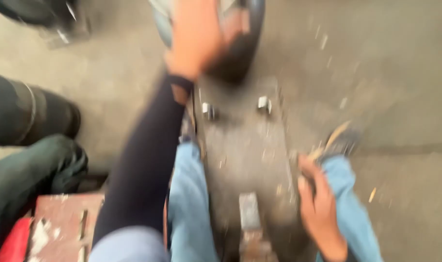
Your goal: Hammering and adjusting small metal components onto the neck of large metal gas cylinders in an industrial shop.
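Grey concrete floor [400, 73] scattered with small pale chips. Dark rounded cylinder [22, 114] lying at the floor's left edge, with dark green cloth [32, 170] bunched just below it. Worn red-brown block [61, 228] with flaking paint at the near-left corner. Another dark blurred shape [36, 12] at the far-left corner.

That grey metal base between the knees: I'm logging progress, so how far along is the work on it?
Done: two bolts stand in the grey metal base. In hand: the left hand presses on a dark round part at its far end; the right hand rests at its edge. What is left cannot be told; the frame is blurred.
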